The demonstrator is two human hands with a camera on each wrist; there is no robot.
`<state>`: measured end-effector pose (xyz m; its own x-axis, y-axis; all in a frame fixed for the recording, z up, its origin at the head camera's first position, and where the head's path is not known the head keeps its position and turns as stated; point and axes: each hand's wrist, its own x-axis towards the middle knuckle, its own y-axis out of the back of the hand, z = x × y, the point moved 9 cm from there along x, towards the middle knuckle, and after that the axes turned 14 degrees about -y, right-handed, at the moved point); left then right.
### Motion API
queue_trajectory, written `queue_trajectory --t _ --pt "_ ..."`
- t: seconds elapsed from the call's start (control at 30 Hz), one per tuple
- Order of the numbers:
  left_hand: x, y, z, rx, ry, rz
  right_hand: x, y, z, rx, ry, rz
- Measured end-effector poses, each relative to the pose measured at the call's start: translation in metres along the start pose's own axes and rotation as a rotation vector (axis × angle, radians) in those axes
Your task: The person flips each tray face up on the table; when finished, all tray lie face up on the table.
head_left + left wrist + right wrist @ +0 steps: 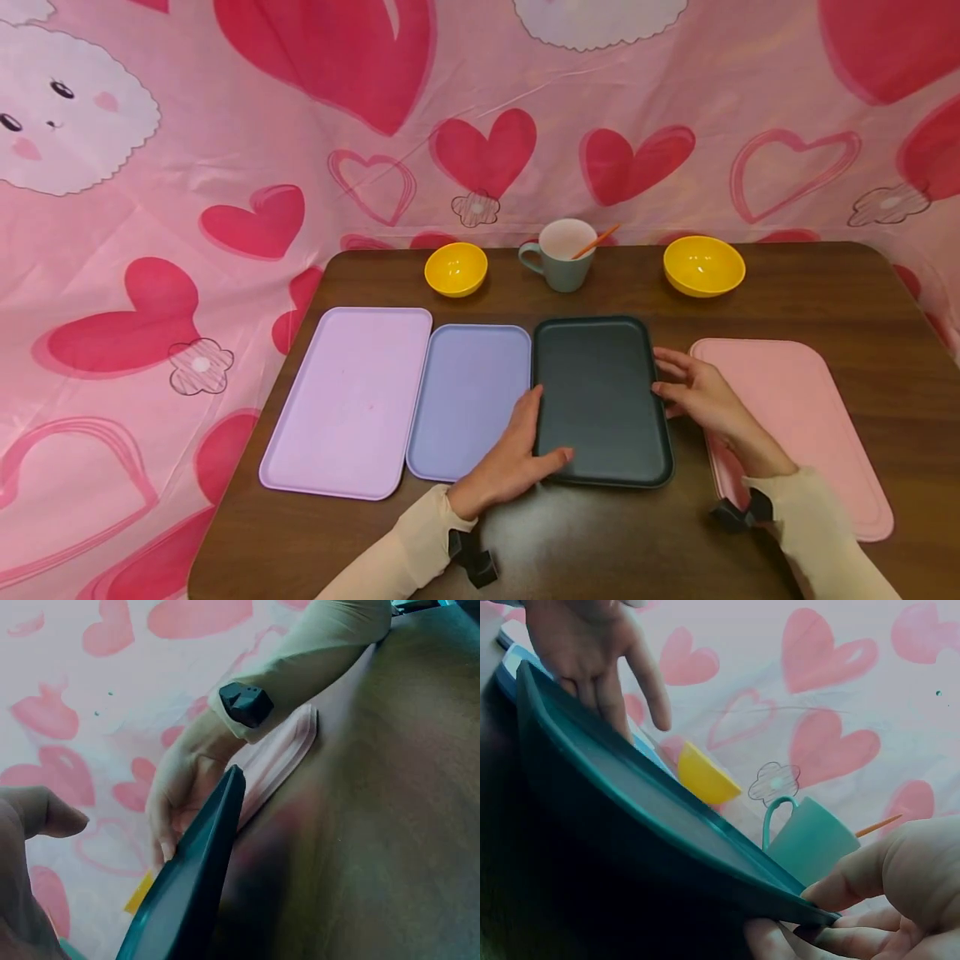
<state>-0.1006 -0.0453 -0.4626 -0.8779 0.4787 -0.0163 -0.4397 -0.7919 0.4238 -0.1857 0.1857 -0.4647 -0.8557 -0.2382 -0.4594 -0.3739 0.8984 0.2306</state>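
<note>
A dark green-grey tray (603, 400) lies lengthwise between my two hands. My left hand (510, 458) is at its near left side, fingers straight along the left edge and thumb spread over the front rim; in the left wrist view that thumb (49, 814) shows apart from the tray. My right hand (705, 400) pinches the right rim, thumb on top and fingers lower, as the right wrist view shows at the tray's edge (705, 851). A blue-violet tray (472, 392) adjoins on the left, partly covered by my left hand.
A lilac tray (348, 400) lies farthest left. A pink board (787, 408) lies at right, partly under my right forearm. Along the back stand a small yellow bowl (456, 271), a grey-green mug (566, 271) holding an orange stick (597, 241), and a larger yellow bowl (703, 267).
</note>
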Motion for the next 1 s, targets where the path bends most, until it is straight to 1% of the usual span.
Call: queue_trajectory --t 0.1,0.2,0.57,0.8,1.0 --pt "-0.0005 -0.0038 -0.0033 0.025 0.024 -0.031 0.0013 -0.0001 0.0026 -0.002 -0.011 0.0" --pt "-0.0007 -0.0059 -0.0038 0.049 0.032 -0.046 0.002 -0.0009 0.0037 0.004 -0.017 -0.01" --pt "-0.0013 -0.0083 -0.0048 0.056 0.037 -0.062 0.0033 -0.0067 0.008 0.003 -0.04 -0.07" --pt "-0.0015 -0.0073 -0.0043 0.061 0.039 -0.065 0.0008 -0.0081 0.0073 -0.052 -0.042 -0.078" --pt "-0.0019 -0.0058 -0.0055 0.062 0.041 -0.066 -0.0038 -0.0069 0.0038 -0.074 -0.028 -0.07"
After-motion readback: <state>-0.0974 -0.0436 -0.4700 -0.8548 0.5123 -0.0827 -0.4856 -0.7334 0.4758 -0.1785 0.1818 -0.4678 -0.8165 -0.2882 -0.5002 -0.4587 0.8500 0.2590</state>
